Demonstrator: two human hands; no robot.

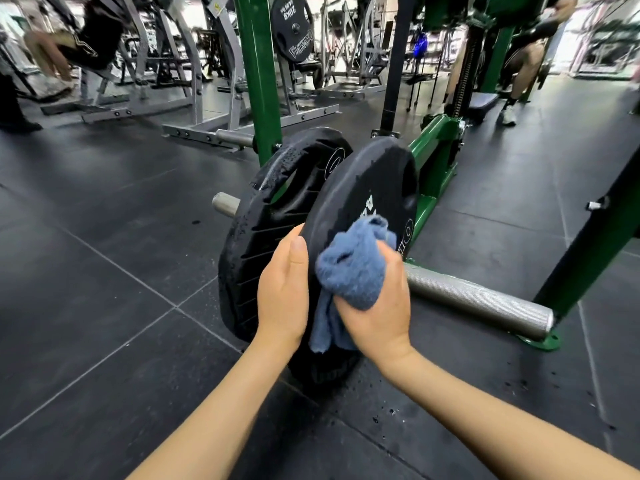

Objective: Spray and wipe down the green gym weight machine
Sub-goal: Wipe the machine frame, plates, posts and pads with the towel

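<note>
- Right hand pressing bunched blue cloth on near weight plate, fingers curled around cloth
- Left hand steadying plate edge, fingers straight
- Better to wipe in overlapping circles; droplets remaining on far plate behind it

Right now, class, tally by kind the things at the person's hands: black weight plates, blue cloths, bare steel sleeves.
Black round rubber weight plates: 2
Blue terry cloths: 1
Bare ribbed steel sleeves: 1
Total: 4
</note>
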